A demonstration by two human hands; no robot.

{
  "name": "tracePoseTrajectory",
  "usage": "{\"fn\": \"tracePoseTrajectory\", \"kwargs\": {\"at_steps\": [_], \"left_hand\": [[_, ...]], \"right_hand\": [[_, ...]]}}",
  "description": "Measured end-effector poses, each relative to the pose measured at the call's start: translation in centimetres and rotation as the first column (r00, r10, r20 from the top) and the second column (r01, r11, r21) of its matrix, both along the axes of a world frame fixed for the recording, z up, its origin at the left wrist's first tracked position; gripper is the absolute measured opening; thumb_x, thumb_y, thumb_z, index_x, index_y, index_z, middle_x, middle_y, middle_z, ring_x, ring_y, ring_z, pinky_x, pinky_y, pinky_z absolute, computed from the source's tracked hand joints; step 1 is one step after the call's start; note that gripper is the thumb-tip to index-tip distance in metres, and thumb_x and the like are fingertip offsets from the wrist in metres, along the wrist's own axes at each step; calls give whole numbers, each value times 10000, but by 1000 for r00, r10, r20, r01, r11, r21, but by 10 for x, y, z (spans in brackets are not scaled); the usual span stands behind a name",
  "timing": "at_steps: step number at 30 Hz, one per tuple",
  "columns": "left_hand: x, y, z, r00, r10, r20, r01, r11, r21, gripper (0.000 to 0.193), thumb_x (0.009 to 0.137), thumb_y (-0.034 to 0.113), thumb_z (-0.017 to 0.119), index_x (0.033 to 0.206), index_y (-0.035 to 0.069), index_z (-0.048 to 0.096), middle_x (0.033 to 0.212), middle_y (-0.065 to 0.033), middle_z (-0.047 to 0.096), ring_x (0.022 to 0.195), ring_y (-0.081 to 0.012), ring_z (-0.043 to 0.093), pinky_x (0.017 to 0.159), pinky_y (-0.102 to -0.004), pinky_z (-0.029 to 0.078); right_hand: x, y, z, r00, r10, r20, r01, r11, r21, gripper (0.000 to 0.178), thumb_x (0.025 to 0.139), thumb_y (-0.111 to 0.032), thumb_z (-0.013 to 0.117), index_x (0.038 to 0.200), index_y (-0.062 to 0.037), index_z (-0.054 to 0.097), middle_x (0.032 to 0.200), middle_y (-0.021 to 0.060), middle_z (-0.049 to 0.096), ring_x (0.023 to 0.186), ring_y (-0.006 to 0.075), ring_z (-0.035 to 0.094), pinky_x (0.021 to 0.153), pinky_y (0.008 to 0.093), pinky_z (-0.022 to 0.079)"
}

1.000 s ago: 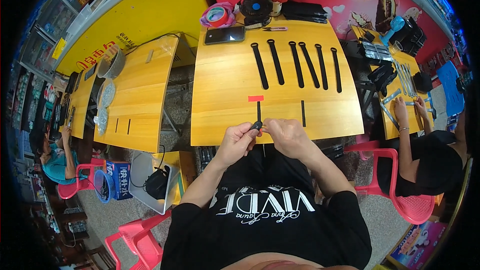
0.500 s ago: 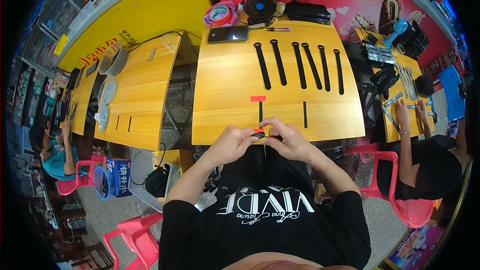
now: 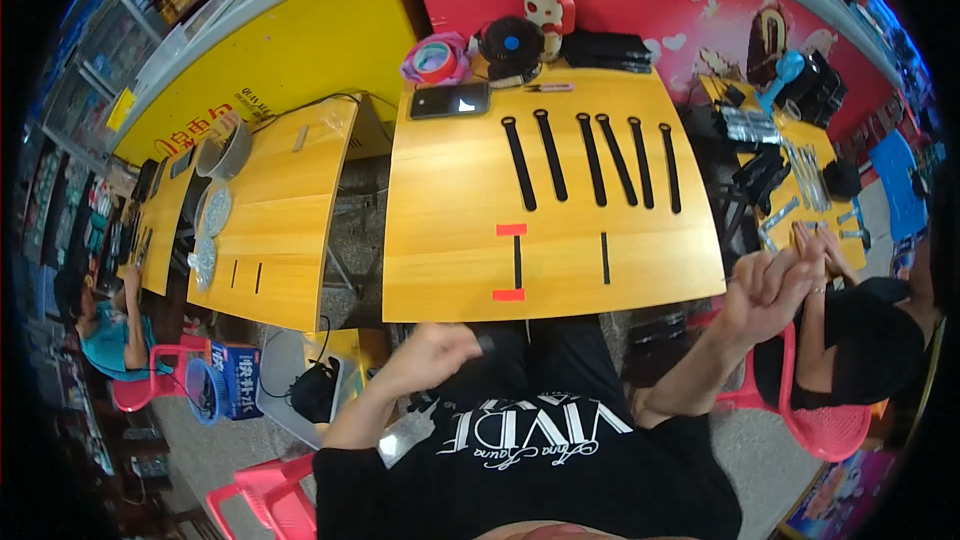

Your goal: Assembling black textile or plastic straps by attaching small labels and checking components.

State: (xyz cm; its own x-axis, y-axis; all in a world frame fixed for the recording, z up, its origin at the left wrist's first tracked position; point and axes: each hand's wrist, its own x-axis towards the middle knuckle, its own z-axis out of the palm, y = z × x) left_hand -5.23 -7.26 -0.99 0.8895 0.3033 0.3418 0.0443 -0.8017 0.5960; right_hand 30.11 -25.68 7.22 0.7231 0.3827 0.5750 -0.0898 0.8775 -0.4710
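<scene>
My left hand (image 3: 437, 352) is closed in front of the table's near edge, with a small dark thing (image 3: 486, 344) at its fingertips that is too blurred to name. Off the table's right corner, my right hand (image 3: 768, 292) is raised with its fingers curled together; what they hold, if anything, cannot be made out. Several black straps (image 3: 550, 155), each with a ring at its far end, lie side by side on the wooden table (image 3: 440, 240). Nearer to me, a dark strip (image 3: 517, 262) runs between two pieces of red tape (image 3: 509, 295), and a second dark strip (image 3: 605, 258) lies to its right.
Along the table's back are a phone (image 3: 450, 101), a roll of red tape (image 3: 433, 62), a black fan (image 3: 511, 41), a spotted cup (image 3: 546, 12) and stacked black pouches (image 3: 605, 51). A co-worker (image 3: 850, 335) sits at the right table, close to my right hand. Another person (image 3: 120, 325) works far left.
My hands were together over the near red tape, on a small dark thing. They have parted: the left drew back toward me, the right swung far out to the right. The view has tilted upward.
</scene>
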Motion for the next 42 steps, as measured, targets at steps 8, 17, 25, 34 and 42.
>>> {"fn": "tracePoseTrajectory", "kwargs": {"at_steps": [8,17,25,34,42], "left_hand": [[61,-6,15,925,379,-15,-82,160,-984,273,1038,254,518,1104,17,636,654,-16,570,472,-90,518,422,-208,378],[70,-19,13,937,347,42,-24,184,-983,274,1044,249,507,1160,32,628,651,-13,577,470,-85,522,421,-195,379],[72,-21,12,935,351,47,-14,169,-985,222,1043,212,513,1119,41,633,669,-4,591,465,-63,519,414,-175,391],[74,-25,11,940,340,22,-45,189,-981,219,1041,208,516,1108,37,636,669,-1,583,470,-59,512,419,-170,390],[72,-26,2,906,417,70,-277,710,-647,177,957,32,589,1112,-27,649,743,-47,652,609,-109,611,536,-242,480]], "right_hand": [[-117,61,-79,792,561,240,-128,537,-834,118,977,-21,545,1064,24,611,848,63,624,757,126,608,679,275,495],[-130,81,-67,646,212,734,421,702,-574,119,884,-8,638,1001,-17,658,785,143,628,668,291,645,552,353,474],[-133,79,-64,568,123,814,562,664,-493,89,875,-26,638,959,-34,663,749,126,604,633,294,631,514,370,454],[-130,77,-66,487,86,869,642,639,-423,72,843,-44,667,915,-48,659,710,104,569,601,283,612,495,372,441],[-124,75,-63,410,145,901,630,669,-394,82,845,-102,704,865,-41,653,685,102,567,570,273,601,484,366,433]]}}
